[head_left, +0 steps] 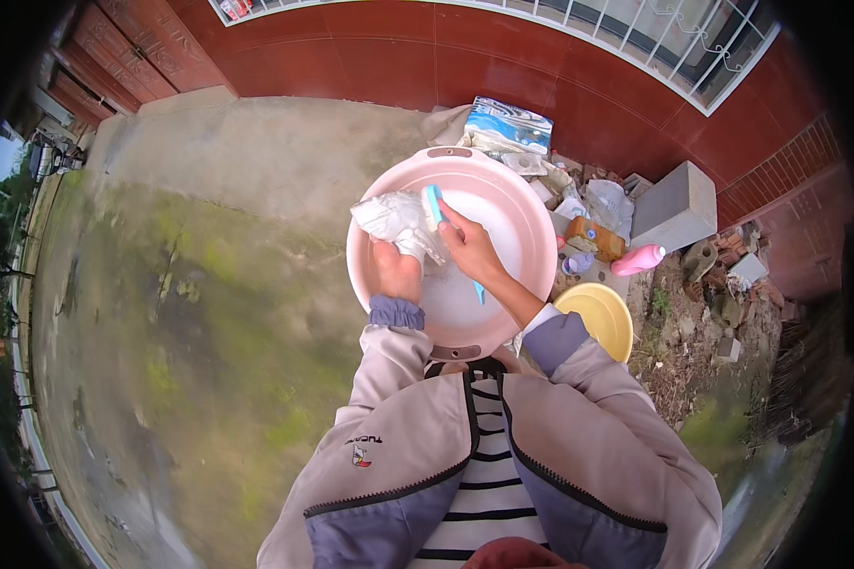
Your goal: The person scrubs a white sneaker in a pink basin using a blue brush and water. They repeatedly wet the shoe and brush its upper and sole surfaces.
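Over the pink basin [543, 228], my left hand [397, 272] grips a wet, crumpled white cloth [389, 216] from below, and part of the cloth hangs toward the water. In my right hand [472, 248] is a blue scrubbing brush [433, 203] with pale bristles. The brush head is at the right edge of the cloth; whether the bristles touch it I cannot tell. The lower end of its blue handle shows below my palm. Whitish, sudsy water [503, 223] lies in the basin.
A yellow basin [619, 318] stands to the right of the pink one. Beyond it are a pink bottle [639, 260], a purple-and-white container [577, 264], an orange-brown block [595, 238] and a grey concrete block [676, 209]. A blue printed box [508, 125] rests near the red wall [380, 68].
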